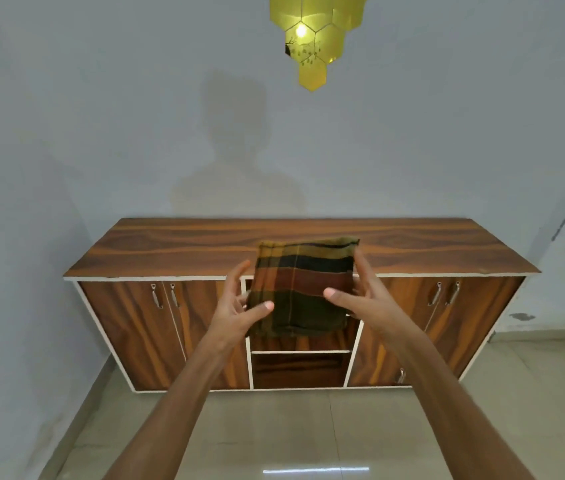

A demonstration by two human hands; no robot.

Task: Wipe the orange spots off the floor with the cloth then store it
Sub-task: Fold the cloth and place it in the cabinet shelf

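While your left hand (pixel 236 306) and right hand (pixel 360 296) pinch its side edges above the wooden cabinet's (pixel 170 251) front edge, the folded checked cloth (pixel 303 285) looks light, soft, floppy: support it underneath.

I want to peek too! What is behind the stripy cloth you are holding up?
Behind the folded cloth sits the wooden cabinet; its lower open shelf shows, looking dark and empty. The upper shelf is mostly covered.
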